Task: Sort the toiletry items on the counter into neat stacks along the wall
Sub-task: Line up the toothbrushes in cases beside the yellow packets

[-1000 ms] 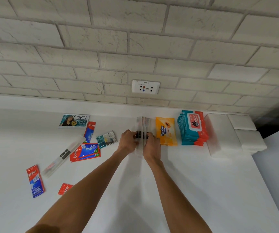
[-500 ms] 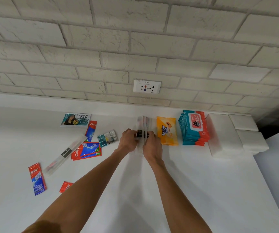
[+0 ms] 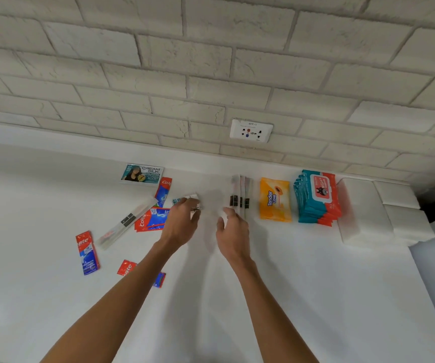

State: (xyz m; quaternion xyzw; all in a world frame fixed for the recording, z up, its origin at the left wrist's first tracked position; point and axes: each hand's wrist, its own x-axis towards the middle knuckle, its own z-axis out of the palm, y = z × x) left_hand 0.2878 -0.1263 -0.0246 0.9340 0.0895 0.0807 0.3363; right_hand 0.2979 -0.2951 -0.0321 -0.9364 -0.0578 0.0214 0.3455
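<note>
left hand (image 3: 182, 224) pinches teal sachet (image 3: 185, 201) below-left of wall socket (image 3: 251, 131); right hand (image 3: 233, 231) loose, empty | sachet likely light, slick; take edge

On my desk (image 3: 289, 297), CREAM SILK VITAMIN BOOST on a teal sachet (image 3: 142, 174), Tender Love on the orange pack (image 3: 275, 200), Colg on red toothpaste sachets (image 3: 151, 219), ate on a lone toothpaste sachet (image 3: 87, 253), 80 on the wipes (image 3: 318, 197)

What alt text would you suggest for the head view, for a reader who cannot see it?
Two hands work at a white counter: the left hand reaches a teal sachet, the right hand hovers beside clear toothbrush packs. An orange pack and stacked teal wipes line the brick wall at right; toothpaste sachets lie scattered at left.
</note>
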